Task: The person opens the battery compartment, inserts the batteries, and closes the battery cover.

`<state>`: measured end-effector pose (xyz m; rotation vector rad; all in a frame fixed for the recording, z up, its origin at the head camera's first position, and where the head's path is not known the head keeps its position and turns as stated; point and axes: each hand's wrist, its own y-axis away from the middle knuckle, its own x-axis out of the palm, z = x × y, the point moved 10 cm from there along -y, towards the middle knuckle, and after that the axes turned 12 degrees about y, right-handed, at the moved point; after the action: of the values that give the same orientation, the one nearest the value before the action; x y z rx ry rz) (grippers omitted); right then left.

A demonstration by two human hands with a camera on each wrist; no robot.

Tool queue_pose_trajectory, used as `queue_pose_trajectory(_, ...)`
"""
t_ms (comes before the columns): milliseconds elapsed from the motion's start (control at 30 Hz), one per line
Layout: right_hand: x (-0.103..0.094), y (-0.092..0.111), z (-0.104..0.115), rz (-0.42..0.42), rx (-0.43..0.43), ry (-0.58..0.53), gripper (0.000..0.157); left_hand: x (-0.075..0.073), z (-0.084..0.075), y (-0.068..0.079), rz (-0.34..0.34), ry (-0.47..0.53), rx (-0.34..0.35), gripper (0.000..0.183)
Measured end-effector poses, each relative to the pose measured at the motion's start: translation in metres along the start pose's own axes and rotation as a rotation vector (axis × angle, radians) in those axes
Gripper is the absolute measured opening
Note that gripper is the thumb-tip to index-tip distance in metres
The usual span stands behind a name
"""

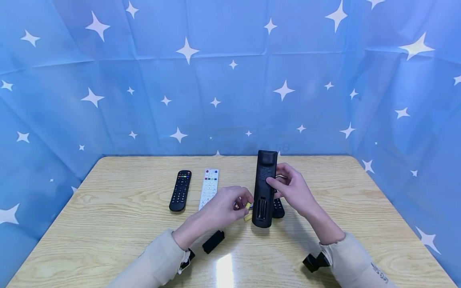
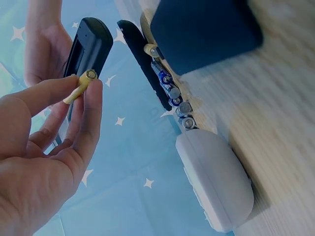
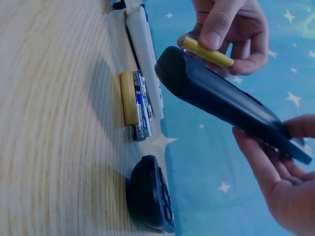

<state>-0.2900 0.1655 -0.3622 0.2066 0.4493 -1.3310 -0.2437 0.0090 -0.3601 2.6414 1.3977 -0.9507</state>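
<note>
My left hand (image 1: 228, 206) pinches a yellow battery (image 3: 209, 53) between thumb and fingers, just beside the lower end of a black remote control (image 1: 265, 182). The right hand (image 1: 293, 190) grips that remote by its upper part, thumb on the back. Its back faces me, tilted up above the table, with the battery compartment (image 1: 262, 209) uncovered near the bottom. Below the hands on the table lie another yellow battery (image 3: 129, 98) and several blue-and-silver batteries (image 3: 141, 105) side by side, mostly hidden in the head view.
A black remote (image 1: 180, 191) and a white remote (image 1: 209, 186) lie to the left; another black remote (image 1: 278, 208) lies partly behind the held one. A small black cover (image 1: 213, 241) rests near the left forearm. A starred blue curtain (image 1: 230, 80) stands behind the wooden table (image 1: 126, 192).
</note>
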Motion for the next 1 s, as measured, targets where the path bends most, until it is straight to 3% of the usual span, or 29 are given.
queue_pose_trajectory(533,0.003,-0.001,0.001,0.017,-0.013,-0.020,0.037,0.000,-0.013,-0.003,-0.057,0.084,0.051,0.018)
queue_pose_trajectory(1000,0.007,-0.001,0.002,0.027,-0.016,-0.022,0.038,0.000,-0.022,-0.005,-0.088,0.085,0.124,0.015)
